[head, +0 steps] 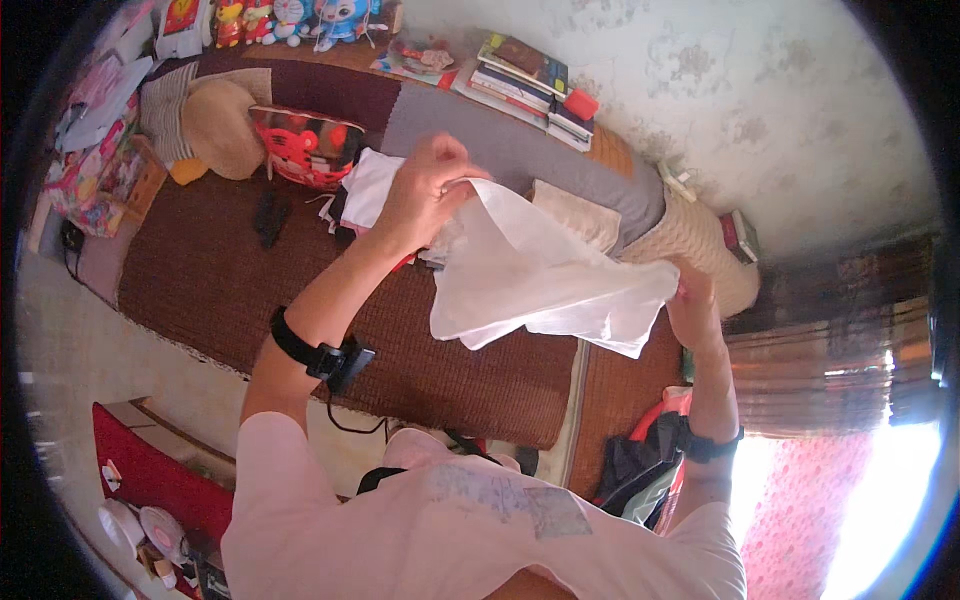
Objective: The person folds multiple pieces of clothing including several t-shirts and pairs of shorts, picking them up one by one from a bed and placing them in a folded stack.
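Observation:
A thin white cloth (540, 277) hangs in loose folds between my two hands, above a bed or couch with a brown woven cover (450, 375). My left hand (435, 184) pinches its upper left corner. At the cloth's right end, my right hand (694, 300) grips the edge, its fingertips partly hidden. Behind my left forearm lies folded white clothing (371, 187), partly covered by the arm. A folded beige cloth (577, 214) rests behind the white one, against the grey backrest. What the cloth's lower folds cover cannot be seen.
A red tiger-print bag (307, 146), a round tan cushion (223, 129) and a dark object (270, 217) are on the far left of the cover. Stacked books (517, 90) and plush toys (289, 21) line the back ledge. Dark garments (637, 465) lie low at right, near a curtain.

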A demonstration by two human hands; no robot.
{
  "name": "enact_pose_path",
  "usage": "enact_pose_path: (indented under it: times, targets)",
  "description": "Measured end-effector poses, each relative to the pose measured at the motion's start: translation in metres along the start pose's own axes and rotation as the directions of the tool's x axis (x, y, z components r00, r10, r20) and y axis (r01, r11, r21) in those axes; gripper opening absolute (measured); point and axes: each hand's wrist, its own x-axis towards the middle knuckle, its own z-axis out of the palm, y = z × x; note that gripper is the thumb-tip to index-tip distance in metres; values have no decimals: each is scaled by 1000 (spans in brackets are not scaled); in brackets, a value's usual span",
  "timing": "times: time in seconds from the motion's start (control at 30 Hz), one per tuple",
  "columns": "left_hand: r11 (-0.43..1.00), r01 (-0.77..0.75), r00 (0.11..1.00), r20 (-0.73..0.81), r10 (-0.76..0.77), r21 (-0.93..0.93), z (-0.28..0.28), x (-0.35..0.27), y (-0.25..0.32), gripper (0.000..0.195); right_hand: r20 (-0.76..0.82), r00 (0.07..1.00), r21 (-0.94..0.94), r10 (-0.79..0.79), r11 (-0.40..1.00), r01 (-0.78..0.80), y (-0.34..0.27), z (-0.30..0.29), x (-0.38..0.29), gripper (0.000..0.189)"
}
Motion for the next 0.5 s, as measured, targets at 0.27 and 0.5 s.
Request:
enact_pose_path:
  times: [0.27, 0.5]
  targets:
    - [794, 330, 940, 103, -324, -511, -31, 39, 26, 26, 44, 992, 39, -119, 992, 118, -28, 7, 13, 19]
    - [-335, 758, 433, 816, -382, -559, 31, -33, -51, 64, 82, 989, 509, 127, 847, -151, -12, 30, 33, 22]
